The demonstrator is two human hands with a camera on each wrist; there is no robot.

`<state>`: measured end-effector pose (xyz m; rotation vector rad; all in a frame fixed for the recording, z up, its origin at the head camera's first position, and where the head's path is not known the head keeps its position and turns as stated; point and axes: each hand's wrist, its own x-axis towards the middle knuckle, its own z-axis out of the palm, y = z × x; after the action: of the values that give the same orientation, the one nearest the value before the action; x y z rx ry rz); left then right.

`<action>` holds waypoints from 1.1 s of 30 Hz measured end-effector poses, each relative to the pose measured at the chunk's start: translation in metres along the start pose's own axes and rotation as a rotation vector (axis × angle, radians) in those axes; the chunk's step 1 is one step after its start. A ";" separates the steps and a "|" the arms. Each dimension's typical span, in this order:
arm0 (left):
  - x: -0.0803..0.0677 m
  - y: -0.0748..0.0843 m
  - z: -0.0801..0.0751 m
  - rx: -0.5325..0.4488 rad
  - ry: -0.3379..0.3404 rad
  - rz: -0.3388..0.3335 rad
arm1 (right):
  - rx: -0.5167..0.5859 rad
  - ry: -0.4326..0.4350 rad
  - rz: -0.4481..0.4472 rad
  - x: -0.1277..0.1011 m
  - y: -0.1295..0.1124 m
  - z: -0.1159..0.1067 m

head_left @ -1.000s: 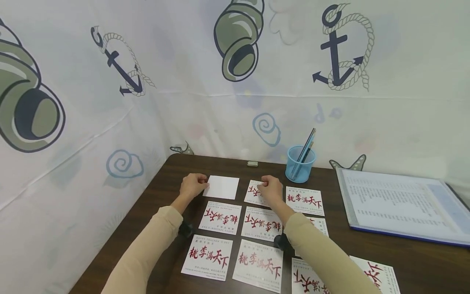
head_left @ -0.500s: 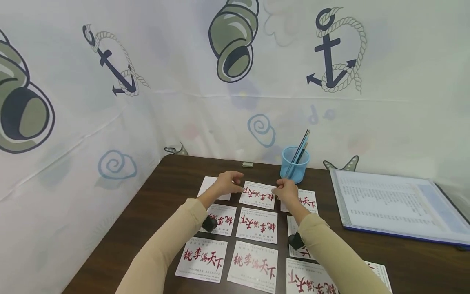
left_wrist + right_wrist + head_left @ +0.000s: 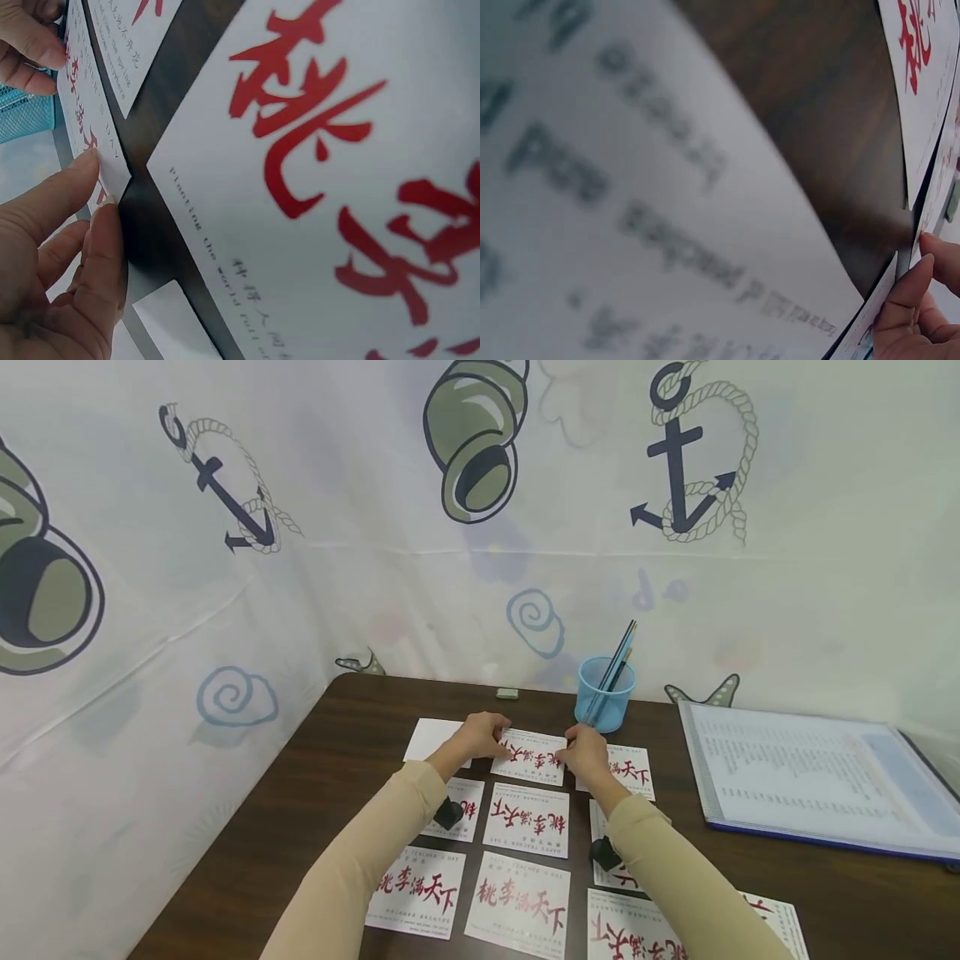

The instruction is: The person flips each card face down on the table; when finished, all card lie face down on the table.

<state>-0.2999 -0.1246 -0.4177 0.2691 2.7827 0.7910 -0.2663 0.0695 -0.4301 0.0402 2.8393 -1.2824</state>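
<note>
Both hands are at a white card [image 3: 531, 756] with red Chinese lettering, the middle one of the back row. The left hand [image 3: 480, 737] pinches its left end; in the left wrist view, the left thumb [image 3: 64, 191] lies on the printed face, with fingers at the card's edge. At the other end, the right hand [image 3: 587, 756] pinches the card between thumb and finger, which the right wrist view also shows. Behind the left hand lies a blank white card [image 3: 429, 739]. A printed card [image 3: 617, 770] lies partly behind the right hand.
Rows of similar printed cards [image 3: 527, 820] cover the nearer part of the dark wooden table [image 3: 300, 793]. A blue cup [image 3: 606, 697] with thin pens or brushes stands at the back, near a small pale block [image 3: 507, 693]. A large spiral-bound book [image 3: 810, 777] lies at right.
The left hand has moved right from the blank card to the printed card's left end and now pinches it. The right hand has shifted from over that card to its right end.
</note>
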 end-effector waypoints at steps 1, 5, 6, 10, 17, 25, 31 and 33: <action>0.000 0.000 0.000 -0.005 0.001 -0.002 | -0.005 -0.002 -0.002 0.000 0.000 0.000; -0.001 0.000 -0.001 0.009 0.006 0.009 | -0.004 -0.021 0.020 0.001 -0.002 -0.004; -0.001 0.001 -0.001 0.015 0.008 0.011 | 0.000 -0.023 0.024 0.000 -0.003 -0.004; -0.004 0.002 -0.002 0.019 0.015 0.011 | 0.030 -0.015 0.028 -0.002 -0.006 -0.005; -0.005 0.001 -0.003 -0.004 0.032 0.020 | 0.186 0.035 0.030 -0.006 -0.008 -0.004; -0.010 -0.003 -0.014 -0.117 0.098 0.033 | 0.362 0.124 0.038 -0.005 -0.006 -0.001; -0.014 -0.009 -0.027 -0.413 0.087 0.038 | 0.490 0.101 0.050 -0.006 -0.007 -0.001; -0.016 -0.010 -0.031 -0.529 0.047 0.022 | 0.527 0.091 0.055 -0.007 -0.009 0.000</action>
<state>-0.2939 -0.1528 -0.3945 0.1821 2.4910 1.5052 -0.2601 0.0638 -0.4230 0.1878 2.4566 -2.0160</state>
